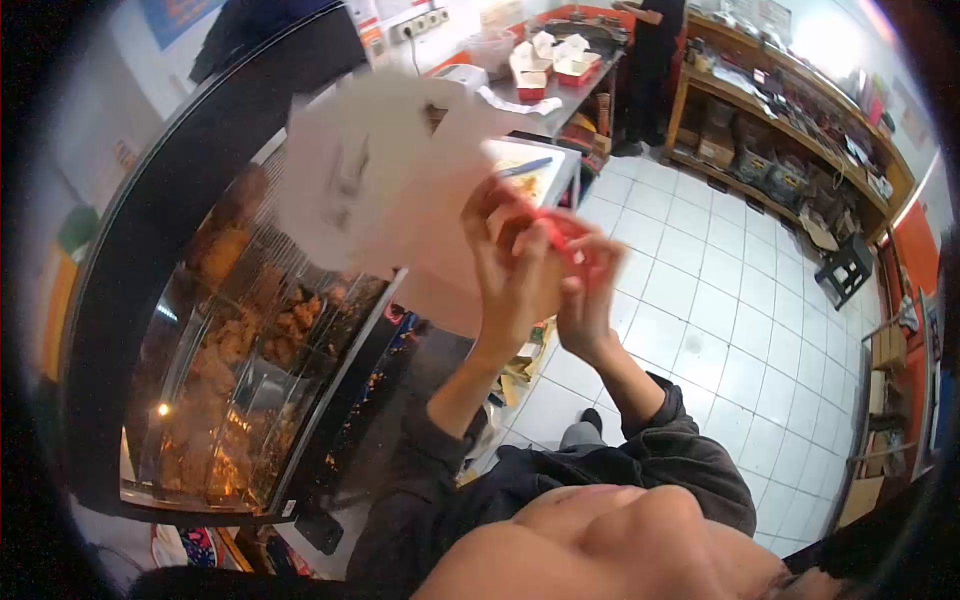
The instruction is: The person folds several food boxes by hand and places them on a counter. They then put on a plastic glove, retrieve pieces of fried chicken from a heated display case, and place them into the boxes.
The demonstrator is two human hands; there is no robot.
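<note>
A large whitish bag point(370, 185), blurred and partly see-through, hangs at the upper left, beyond my hands and in front of the glass cabinet. Its right part reaches my left hand point(512, 265). Between my two hands is a narrow red strip point(556, 236), which may belong to the bag; motion blur hides how they join. The fingers of my left hand are closed round the strip's left side. My right hand point(590, 285) pinches its right side, close to my left.
A lit glass cabinet point(130, 330) with fried food stands at left. Behind my hands, a white tray point(567, 165) holds a blue-handled tool. Open red-and-white boxes point(575, 62) sit on a metal counter. Another person point(650, 75) stands near wooden shelves point(775, 105). A black stool point(846, 270) is at right.
</note>
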